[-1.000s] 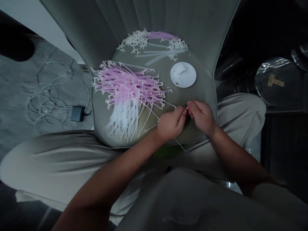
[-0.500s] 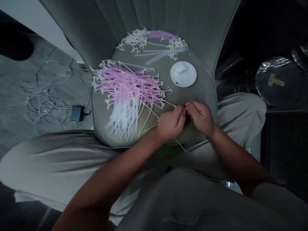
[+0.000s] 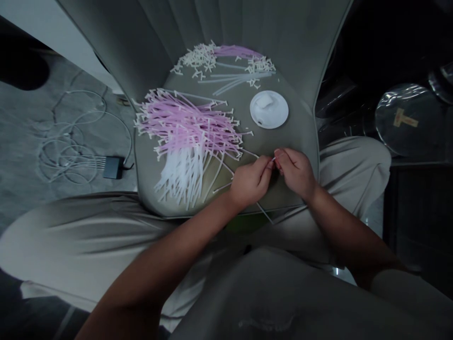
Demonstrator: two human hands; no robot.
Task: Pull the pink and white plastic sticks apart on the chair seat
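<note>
My left hand (image 3: 250,179) is closed round a thin white tube (image 3: 264,212), whose tail sticks out below the palm past the seat's front edge. My right hand (image 3: 296,172) meets it fingertip to fingertip, pinched at a small pale tip (image 3: 273,159) between the two hands; what exactly its fingers grip is hidden. Left of my hands lies a heap of pink tubes (image 3: 198,125) with small white pieces on their ends. Loose white tubes (image 3: 186,174) fan out below that heap.
A white dish (image 3: 274,118) with a white lump sits on the grey chair seat (image 3: 299,127). Small white connectors (image 3: 198,56), more pink tubes (image 3: 239,50) and several pale tubes (image 3: 240,78) lie at the back. Cables and a black box (image 3: 113,167) are on the floor.
Almost nothing differs. Both hands stay together at the same spot, with only a very slight shift of the fingers.
</note>
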